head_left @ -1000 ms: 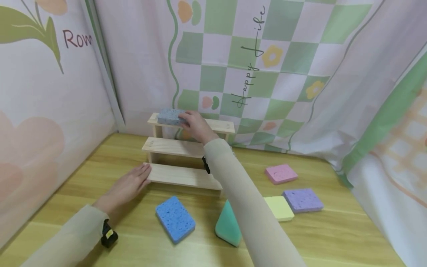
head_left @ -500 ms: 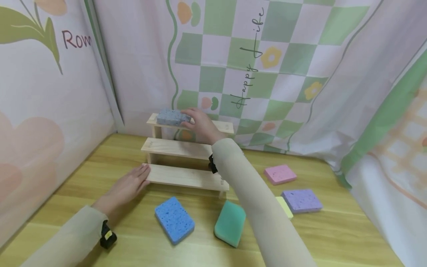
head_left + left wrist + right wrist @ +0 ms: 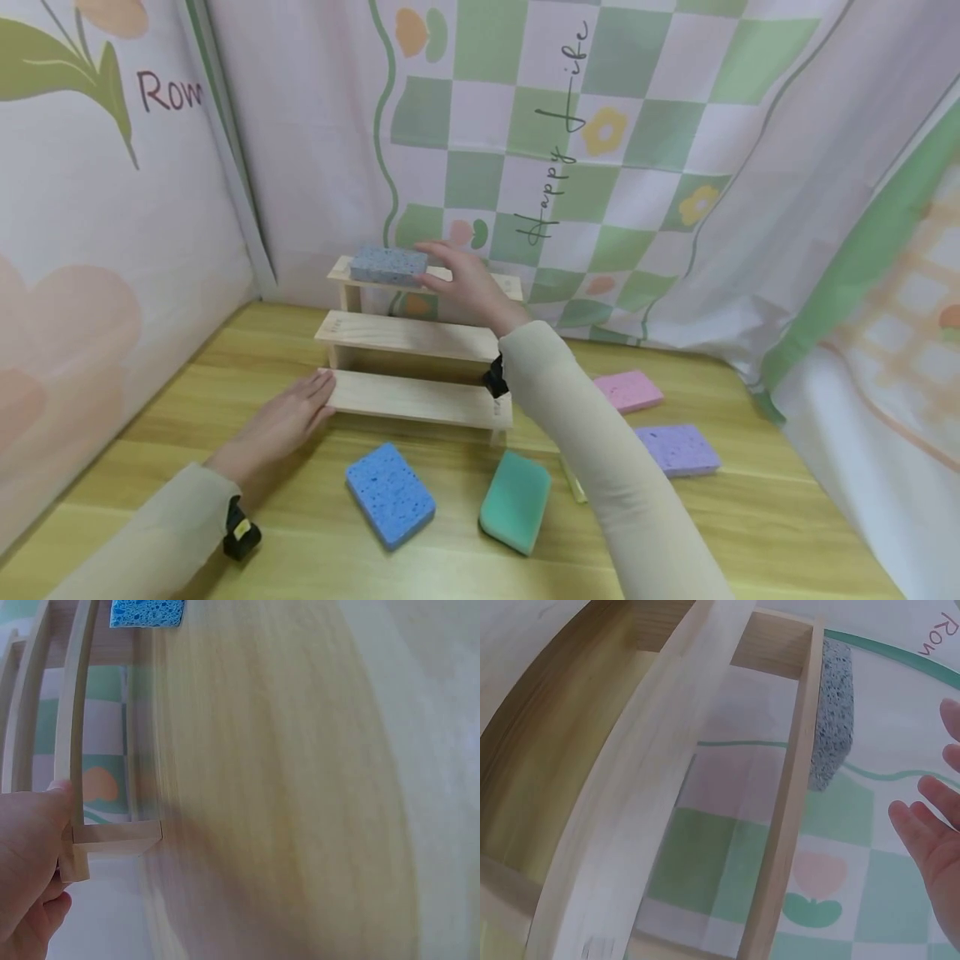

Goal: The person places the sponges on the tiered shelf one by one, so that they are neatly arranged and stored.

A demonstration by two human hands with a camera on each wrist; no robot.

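Note:
A three-step wooden display stand (image 3: 405,335) stands on the table. A grey speckled sponge (image 3: 387,265) lies flat on the left part of its top step. My right hand (image 3: 476,287) is just right of that sponge, its thumb and fingers spread. In the right wrist view a gap shows between the fingers (image 3: 911,825) and the grey sponge (image 3: 835,712). My left hand (image 3: 288,417) holds the left end of the bottom step; in the left wrist view, its thumb is on one side of the plank (image 3: 71,742) and curled fingers (image 3: 54,909) on the other.
In front of the stand lie a blue sponge (image 3: 390,496) and a green sponge (image 3: 516,502). Pink (image 3: 630,390) and purple (image 3: 681,450) sponges lie to the right, with a yellow sponge (image 3: 573,479) mostly hidden behind the right forearm. A printed curtain (image 3: 555,167) hangs behind.
My right hand has let go of the grey sponge and drawn away to the right, its fingers opening. The sponge stays on the top step. My left hand keeps its place.

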